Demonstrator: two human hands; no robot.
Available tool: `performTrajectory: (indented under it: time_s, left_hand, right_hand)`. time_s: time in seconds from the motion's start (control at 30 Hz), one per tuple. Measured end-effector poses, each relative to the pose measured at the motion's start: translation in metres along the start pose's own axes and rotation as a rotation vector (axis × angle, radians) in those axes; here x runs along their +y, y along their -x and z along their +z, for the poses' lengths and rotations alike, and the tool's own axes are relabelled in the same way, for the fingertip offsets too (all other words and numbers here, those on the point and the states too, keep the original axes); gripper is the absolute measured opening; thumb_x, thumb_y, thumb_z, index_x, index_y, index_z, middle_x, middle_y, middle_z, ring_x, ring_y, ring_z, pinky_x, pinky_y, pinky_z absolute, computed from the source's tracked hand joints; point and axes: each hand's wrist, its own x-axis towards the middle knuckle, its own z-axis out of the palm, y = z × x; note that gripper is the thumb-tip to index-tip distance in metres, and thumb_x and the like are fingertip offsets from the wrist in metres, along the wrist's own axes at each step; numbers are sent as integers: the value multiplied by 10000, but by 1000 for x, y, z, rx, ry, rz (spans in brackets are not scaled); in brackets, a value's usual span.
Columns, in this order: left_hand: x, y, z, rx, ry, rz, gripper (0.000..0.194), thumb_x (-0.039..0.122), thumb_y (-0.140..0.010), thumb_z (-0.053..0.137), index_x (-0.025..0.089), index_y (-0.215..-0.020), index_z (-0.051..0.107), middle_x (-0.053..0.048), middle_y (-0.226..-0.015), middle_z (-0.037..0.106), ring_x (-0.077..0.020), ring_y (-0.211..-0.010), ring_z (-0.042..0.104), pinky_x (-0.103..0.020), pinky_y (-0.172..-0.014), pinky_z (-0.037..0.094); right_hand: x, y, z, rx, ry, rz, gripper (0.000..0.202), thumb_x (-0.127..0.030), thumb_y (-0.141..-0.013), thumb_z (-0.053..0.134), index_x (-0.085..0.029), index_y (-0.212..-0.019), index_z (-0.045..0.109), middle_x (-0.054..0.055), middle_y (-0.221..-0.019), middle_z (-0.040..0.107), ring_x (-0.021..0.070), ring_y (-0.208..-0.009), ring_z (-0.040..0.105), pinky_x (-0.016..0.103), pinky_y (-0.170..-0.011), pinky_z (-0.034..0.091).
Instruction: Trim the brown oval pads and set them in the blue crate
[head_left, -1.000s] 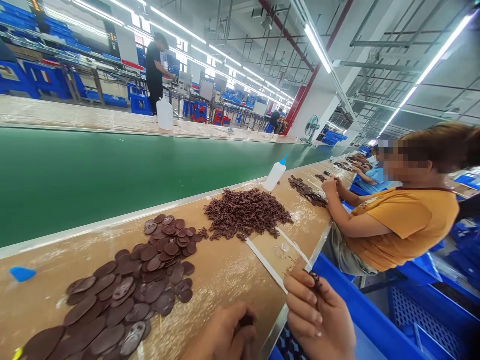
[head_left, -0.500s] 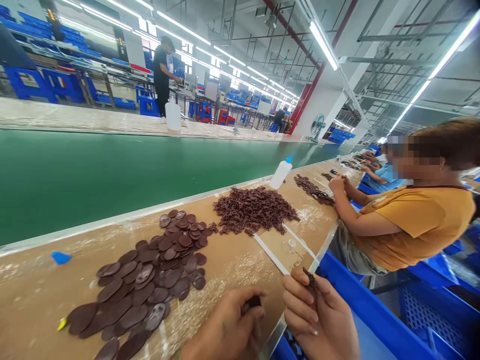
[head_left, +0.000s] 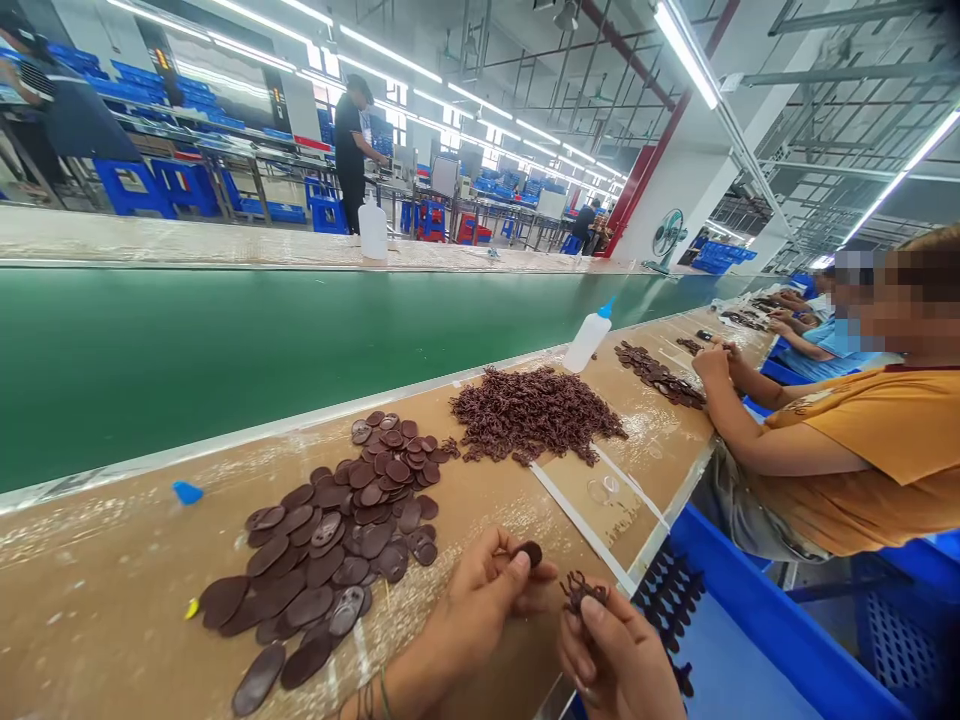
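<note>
Between the thumb and fingers of my left hand is a dark brown oval disc. My right hand pinches a small dark brown piece with curly, branching strands. Both hands are close together over the near edge of the tan worktop. To the left of my hands lies a spread pile of brown oval discs, some of them shiny. Beyond my hands sits a heap of the same curly brown pieces.
A white squeeze bottle with a blue tip stands behind the heap. Rows of dark pieces lie in a blue bin below the table edge. A green conveyor belt runs behind. A co-worker in an orange shirt sits at right.
My hands have turned, so the disc in the left and the curly piece in the right now show clearly. The view has shifted left, revealing dark pieces in the blue bin.
</note>
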Motion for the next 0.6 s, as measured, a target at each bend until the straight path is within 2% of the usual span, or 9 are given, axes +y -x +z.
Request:
performTrajectory:
  time_s: [0.1, 0.17, 0.27, 0.37, 0.43, 0.5, 0.6]
  left_hand:
    - [0, 1, 0, 45, -48, 55, 450, 527, -733, 803, 159, -784, 550, 40, -703, 613, -59, -608, 547, -183, -604, 425]
    - [2, 2, 1, 82, -58, 68, 430, 519, -750, 790, 160, -798, 559, 68, -652, 561, -38, -535, 469, -165, -524, 347]
    - [7, 5, 5, 97, -46, 77, 464, 551, -726, 791, 170, -812, 541, 61, -629, 580, -57, -547, 503, -172, -534, 350]
    - [15, 10, 10, 71, -85, 85, 453, 546, -741, 779, 169, -826, 542, 13, -684, 664, -91, -607, 578, -195, -592, 405]
    - [20, 13, 14, 65, -154, 113, 424, 534, -783, 747, 164, -863, 558, -14, -739, 703, -104, -653, 604, -200, -626, 423]
    - [23, 16, 16, 65, -206, 135, 387, 513, -834, 702, 164, -910, 553, -24, -763, 719, -113, -684, 617, -200, -645, 433]
    - [21, 18, 14, 78, -278, 128, 322, 483, -902, 621, 182, -929, 511, -17, -748, 717, -113, -649, 602, -190, -589, 410]
  right_hand:
    - [7, -3, 3, 58, -37, -11, 349, -391, -576, 934, -198, -761, 709, 13, -601, 666, 106, -458, 535, 246, -457, 434]
    - [13, -5, 3, 89, -68, -47, 343, -369, -567, 941, -224, -787, 721, 32, -683, 717, 167, -572, 628, 310, -552, 530]
    - [20, -10, -1, 111, -96, -92, 321, -376, -584, 931, -247, -807, 738, 41, -767, 758, 214, -676, 682, 388, -692, 587]
    - [28, -18, -6, 135, -67, -113, 320, -372, -577, 932, -244, -817, 761, 46, -821, 774, 231, -779, 708, 392, -800, 591]
    - [32, -21, -6, 157, -4, -140, 356, -369, -573, 930, -232, -863, 774, 66, -972, 776, 258, -957, 700, 376, -897, 563]
    - [36, -22, -1, 176, 68, -187, 372, -395, -624, 894, -215, -927, 775, 95, -1153, 737, 291, -1122, 649, 381, -986, 512]
    - [38, -19, 15, 150, 124, -230, 358, -446, -714, 812, -201, -971, 769, 130, -1240, 698, 325, -1149, 637, 439, -1032, 472]
